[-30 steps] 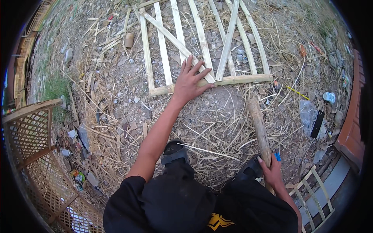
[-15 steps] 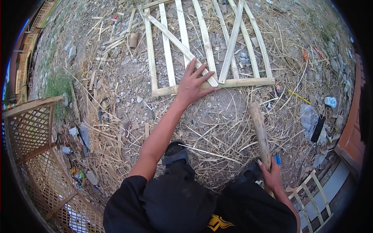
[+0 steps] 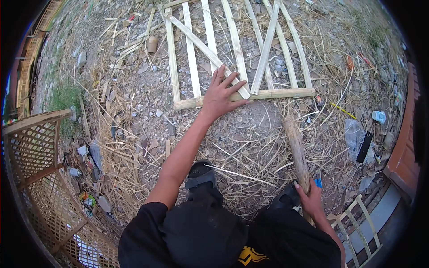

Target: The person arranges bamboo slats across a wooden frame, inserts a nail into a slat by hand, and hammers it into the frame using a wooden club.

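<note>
A frame of pale wooden slats (image 3: 191,67) lies on the ground ahead, with a round-edged bottom rail (image 3: 281,93) along its near side. Across the upright slats run a left diagonal slat (image 3: 196,41) and a right diagonal slat (image 3: 267,49), their lower ends meeting near the middle of the rail. My left hand (image 3: 219,97) rests over the rail and the left diagonal's lower end, fingers spread and open. Low on the right, my right hand (image 3: 312,201) is closed round a thick wooden stick (image 3: 295,143), whose far end points toward the rail.
Wood shavings (image 3: 250,156) and stones litter the ground. A lattice panel (image 3: 40,178) stands at the left, and a small slatted frame (image 3: 359,230) lies at the lower right. A clear plastic bag (image 3: 353,134), a white cup (image 3: 379,117) and a brown panel (image 3: 404,147) are farther right.
The view has shifted very slightly. Both hands, the stick and the slatted frame keep practically the same places.
</note>
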### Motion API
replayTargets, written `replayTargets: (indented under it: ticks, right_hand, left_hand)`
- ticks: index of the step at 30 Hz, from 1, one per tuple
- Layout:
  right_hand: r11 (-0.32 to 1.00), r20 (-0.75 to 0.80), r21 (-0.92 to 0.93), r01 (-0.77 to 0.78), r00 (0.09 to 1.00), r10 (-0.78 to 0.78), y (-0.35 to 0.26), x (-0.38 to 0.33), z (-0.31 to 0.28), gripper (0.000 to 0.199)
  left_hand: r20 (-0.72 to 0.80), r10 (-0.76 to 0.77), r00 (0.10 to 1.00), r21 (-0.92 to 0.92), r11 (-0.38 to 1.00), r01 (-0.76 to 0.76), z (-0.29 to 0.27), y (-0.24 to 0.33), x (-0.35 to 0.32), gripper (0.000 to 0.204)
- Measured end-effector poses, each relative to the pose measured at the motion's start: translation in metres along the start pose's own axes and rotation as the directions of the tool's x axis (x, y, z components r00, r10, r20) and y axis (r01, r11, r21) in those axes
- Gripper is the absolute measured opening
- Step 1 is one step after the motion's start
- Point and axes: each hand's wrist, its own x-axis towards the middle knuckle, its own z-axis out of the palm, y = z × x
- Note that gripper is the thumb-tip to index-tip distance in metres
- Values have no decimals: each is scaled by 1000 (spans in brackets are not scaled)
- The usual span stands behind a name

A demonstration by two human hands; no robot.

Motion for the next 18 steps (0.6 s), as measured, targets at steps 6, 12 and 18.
replayTargets:
  ticks: [6,12,18]
  right_hand:
    - [996,21,82,18,1000,-20,6,1,3,42]
    - [980,106,173,-97,991,79,-4,4,2,41]
    - [990,123,106,-87,990,74,-10,9,-1,42]
  left_hand:
    - [34,-44,998,24,999,43,-2,1,-1,63]
    - [55,-68,996,0,998,68,-1,2,1,79]
    - [76,-92,993,64,994,88,-2,3,1,79]
